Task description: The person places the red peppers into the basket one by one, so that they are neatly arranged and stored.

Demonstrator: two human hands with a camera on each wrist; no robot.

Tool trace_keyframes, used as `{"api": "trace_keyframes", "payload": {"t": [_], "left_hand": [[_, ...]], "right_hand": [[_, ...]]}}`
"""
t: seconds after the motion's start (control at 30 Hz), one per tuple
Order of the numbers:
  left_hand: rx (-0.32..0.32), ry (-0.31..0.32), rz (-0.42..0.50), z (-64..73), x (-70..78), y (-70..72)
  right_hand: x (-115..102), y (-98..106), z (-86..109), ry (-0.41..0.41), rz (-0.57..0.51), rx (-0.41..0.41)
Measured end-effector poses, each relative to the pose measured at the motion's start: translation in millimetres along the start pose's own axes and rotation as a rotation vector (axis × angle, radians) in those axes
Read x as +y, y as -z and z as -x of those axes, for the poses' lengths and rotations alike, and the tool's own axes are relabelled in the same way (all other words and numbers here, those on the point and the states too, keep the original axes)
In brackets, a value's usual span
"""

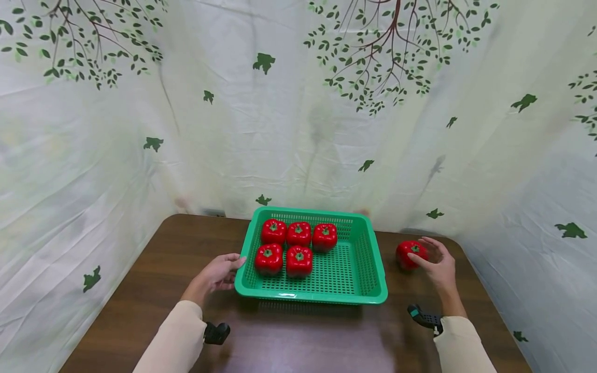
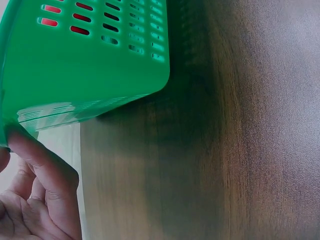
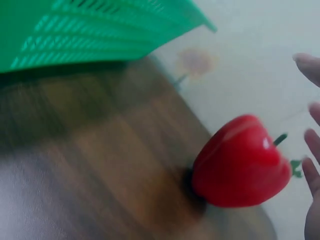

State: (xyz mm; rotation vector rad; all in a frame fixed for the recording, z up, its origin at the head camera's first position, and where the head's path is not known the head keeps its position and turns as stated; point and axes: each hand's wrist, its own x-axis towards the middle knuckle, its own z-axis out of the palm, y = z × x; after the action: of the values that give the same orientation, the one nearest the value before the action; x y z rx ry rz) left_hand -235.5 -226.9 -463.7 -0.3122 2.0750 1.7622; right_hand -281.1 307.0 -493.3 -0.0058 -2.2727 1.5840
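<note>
Several red bell peppers (image 1: 299,260) with green stems sit in two rows in the left and middle of a green plastic basket (image 1: 315,299). My left hand (image 1: 221,273) pinches the basket's left rim between thumb and finger; the left wrist view shows the same grip on the green basket (image 2: 90,65) at its edge. One more red bell pepper (image 1: 409,254) stands on the table to the right of the basket. Above and beside it is my right hand (image 1: 440,267), fingers spread. In the right wrist view the fingers are apart from that bell pepper (image 3: 240,165).
Beneath everything is a brown wooden table (image 1: 308,336) with rounded far corners. A pale cloth curtain (image 1: 280,129) printed with leaves and branches hangs behind it and at both sides. Each wrist wears a black device, such as the right wrist camera (image 1: 424,317).
</note>
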Motion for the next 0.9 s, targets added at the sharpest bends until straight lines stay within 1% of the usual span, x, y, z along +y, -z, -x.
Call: {"api": "trace_keyframes", "payload": {"t": [0.03, 0.1, 0.17, 0.23, 0.27, 0.4, 0.47, 0.6, 0.73, 0.9], "left_hand": [[0.002, 0.000, 0.001, 0.3, -0.2, 0.0], [0.003, -0.001, -0.003, 0.5, -0.6, 0.0], [0.006, -0.001, -0.002, 0.7, -0.9, 0.0], [0.011, 0.001, 0.000, 0.4, -1.1, -0.2], [0.009, 0.001, 0.000, 0.0, -1.2, -0.1], [0.006, 0.003, 0.003, -1.3, -0.9, -0.3], [0.005, 0.005, 0.005, -1.4, -0.4, -0.6], [-0.001, 0.003, -0.007, -0.3, 1.3, -1.5], [-0.006, 0.000, -0.013, 0.1, 1.6, -1.1], [-0.011, -0.003, -0.011, 1.8, 2.0, 0.3]], "right_hand": [[5.5, 0.0, -1.4, -0.001, -0.002, 0.018], [9.2, -0.1, -2.9, -0.028, -0.001, 0.034], [5.8, -0.5, -3.0, -0.063, 0.003, 0.032], [-8.4, -2.1, -0.8, -0.111, 0.003, 0.033], [-10.6, -1.9, -1.5, -0.134, 0.008, 0.020], [-8.3, -0.1, -7.3, -0.181, 0.036, -0.044], [3.4, 2.3, -13.4, -0.193, 0.064, -0.089], [6.9, 6.6, -18.6, -0.211, 0.129, -0.182], [11.5, 8.9, -23.7, -0.203, 0.210, -0.261], [13.7, 8.8, -32.3, -0.147, 0.313, -0.343]]}}
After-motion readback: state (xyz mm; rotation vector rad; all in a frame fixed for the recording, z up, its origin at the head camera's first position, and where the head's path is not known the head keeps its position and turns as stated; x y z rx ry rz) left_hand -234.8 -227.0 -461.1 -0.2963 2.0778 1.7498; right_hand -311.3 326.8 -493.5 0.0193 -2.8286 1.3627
